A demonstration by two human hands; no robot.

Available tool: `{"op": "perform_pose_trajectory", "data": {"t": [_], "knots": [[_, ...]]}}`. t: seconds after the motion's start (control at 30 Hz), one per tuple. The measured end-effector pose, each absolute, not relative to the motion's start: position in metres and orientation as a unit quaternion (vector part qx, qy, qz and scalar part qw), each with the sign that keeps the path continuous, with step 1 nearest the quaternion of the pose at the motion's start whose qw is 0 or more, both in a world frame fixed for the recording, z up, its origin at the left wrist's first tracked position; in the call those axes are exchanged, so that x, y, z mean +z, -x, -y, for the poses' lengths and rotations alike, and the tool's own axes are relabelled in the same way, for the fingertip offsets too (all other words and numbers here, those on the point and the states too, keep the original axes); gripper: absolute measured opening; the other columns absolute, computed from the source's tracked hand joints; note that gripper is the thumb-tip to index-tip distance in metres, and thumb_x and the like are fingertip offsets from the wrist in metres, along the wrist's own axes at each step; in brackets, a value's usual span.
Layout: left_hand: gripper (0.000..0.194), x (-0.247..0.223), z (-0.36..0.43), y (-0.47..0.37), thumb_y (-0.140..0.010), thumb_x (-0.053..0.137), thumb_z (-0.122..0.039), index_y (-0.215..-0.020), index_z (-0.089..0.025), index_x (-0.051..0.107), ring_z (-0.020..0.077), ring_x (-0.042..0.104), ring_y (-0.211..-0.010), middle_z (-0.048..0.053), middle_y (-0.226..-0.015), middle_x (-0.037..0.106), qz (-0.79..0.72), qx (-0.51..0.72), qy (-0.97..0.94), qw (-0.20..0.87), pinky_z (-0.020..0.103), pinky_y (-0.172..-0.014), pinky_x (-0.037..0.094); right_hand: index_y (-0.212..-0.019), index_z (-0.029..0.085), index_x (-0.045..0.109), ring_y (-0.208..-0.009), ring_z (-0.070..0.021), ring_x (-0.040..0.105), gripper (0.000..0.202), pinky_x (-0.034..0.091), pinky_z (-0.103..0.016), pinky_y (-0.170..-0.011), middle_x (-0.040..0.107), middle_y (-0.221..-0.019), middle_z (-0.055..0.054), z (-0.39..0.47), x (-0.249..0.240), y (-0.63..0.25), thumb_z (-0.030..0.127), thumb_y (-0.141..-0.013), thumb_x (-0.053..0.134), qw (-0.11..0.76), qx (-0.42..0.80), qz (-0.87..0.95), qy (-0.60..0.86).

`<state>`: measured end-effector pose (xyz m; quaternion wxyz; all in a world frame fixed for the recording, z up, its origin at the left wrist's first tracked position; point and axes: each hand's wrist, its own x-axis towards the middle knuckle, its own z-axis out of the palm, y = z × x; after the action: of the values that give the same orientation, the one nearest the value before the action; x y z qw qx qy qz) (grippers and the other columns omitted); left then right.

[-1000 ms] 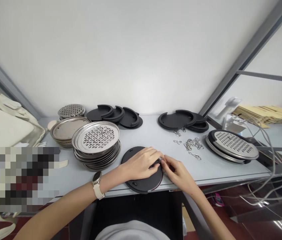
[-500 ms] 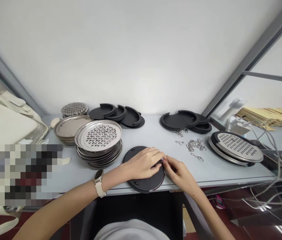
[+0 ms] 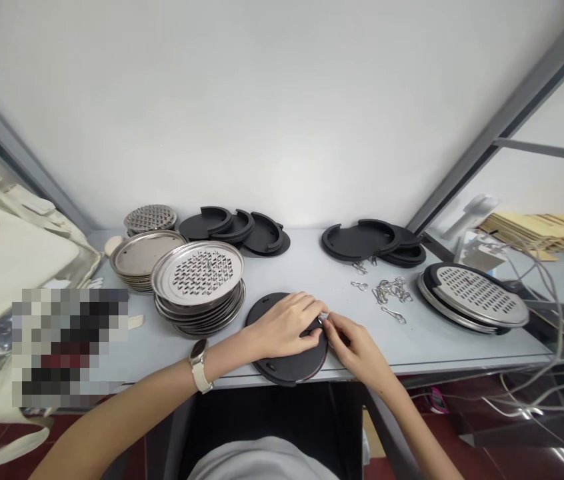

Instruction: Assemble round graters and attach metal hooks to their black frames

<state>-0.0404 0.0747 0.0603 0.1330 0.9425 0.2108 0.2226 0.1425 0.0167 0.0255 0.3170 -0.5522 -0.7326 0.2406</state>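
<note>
A black round plastic base [image 3: 267, 308] lies face down near the table's front edge. My left hand [image 3: 289, 325], with a watch on the wrist, rests across it and holds it, fingers bent toward its right rim. At that rim, the thumb and fingers of my right hand [image 3: 355, 347] pinch a small metal wire clip [image 3: 321, 320], mostly hidden by the fingertips. The base's underside shows small slots. More wire clips [image 3: 391, 291] lie in a loose heap beyond my right hand.
Stacked metal grater discs [image 3: 207, 273] and plain metal discs [image 3: 145, 252] stand at left. Black holders [image 3: 359, 241] lie along the wall. Assembled graters [image 3: 479, 297] are piled at right, near cables [image 3: 557, 313]. A cream bag [image 3: 22, 233] sits far left.
My right fingers have shifted slightly left and up at the base's rim, and a bit more of the wire clip shows. My left hand stays on the base.
</note>
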Motion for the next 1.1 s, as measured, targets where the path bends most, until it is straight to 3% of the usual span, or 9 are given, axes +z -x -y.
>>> {"op": "perform_pose_trajectory", "data": {"t": [0.43,0.6,0.7,0.9,1.1], "knots": [[0.016,0.067,-0.075,0.039,-0.085,0.05,-0.014,-0.101,-0.018,0.05,0.0191,0.053,-0.093,0.004,-0.097,0.056,-0.267,0.213,-0.927,0.154,0.032,-0.087,0.044,-0.07,0.021,0.038,-0.059,-0.0132,0.045,0.032,0.035,-0.024,-0.057,0.047,-0.063,0.002,-0.021,0.019,-0.141,0.036,-0.099,0.034,0.338,0.252,0.712,0.562],[0.008,0.067,-0.075,0.039,-0.079,0.052,-0.018,-0.084,-0.019,0.045,0.0164,0.051,-0.082,0.001,-0.086,0.052,-0.33,0.213,-0.906,0.158,0.029,-0.079,0.043,-0.066,0.022,0.033,-0.054,-0.0134,0.045,0.037,0.035,-0.023,-0.052,0.044,-0.057,0.003,-0.022,0.017,-0.136,0.04,-0.098,0.035,0.344,0.264,0.676,0.596],[0.011,0.067,-0.075,0.041,-0.076,0.052,-0.021,-0.078,-0.02,0.041,0.0157,0.049,-0.077,0.0,-0.082,0.05,-0.355,0.204,-0.901,0.143,0.029,-0.075,0.042,-0.07,0.021,0.04,-0.059,-0.0154,0.051,0.033,0.038,-0.025,-0.058,0.05,-0.063,0.0,-0.023,0.014,-0.133,0.038,-0.098,0.035,0.351,0.235,0.693,0.584],[0.017,0.065,-0.074,0.044,-0.074,0.054,-0.029,-0.083,-0.02,0.043,0.0184,0.05,-0.082,0.002,-0.088,0.051,-0.341,0.18,-0.916,0.116,0.032,-0.075,0.042,-0.073,0.021,0.045,-0.061,-0.017,0.053,0.031,0.039,-0.026,-0.059,0.053,-0.064,-0.001,-0.024,0.01,-0.135,0.037,-0.098,0.036,0.338,0.214,0.707,0.583],[0.01,0.065,-0.076,0.043,-0.079,0.051,-0.024,-0.085,-0.02,0.044,0.0175,0.051,-0.084,0.002,-0.09,0.05,-0.331,0.161,-0.922,0.121,0.029,-0.074,0.043,-0.07,0.021,0.041,-0.058,-0.0151,0.051,0.033,0.038,-0.026,-0.059,0.05,-0.064,0.001,-0.023,0.014,-0.134,0.035,-0.099,0.036,0.329,0.236,0.697,0.592]]}}
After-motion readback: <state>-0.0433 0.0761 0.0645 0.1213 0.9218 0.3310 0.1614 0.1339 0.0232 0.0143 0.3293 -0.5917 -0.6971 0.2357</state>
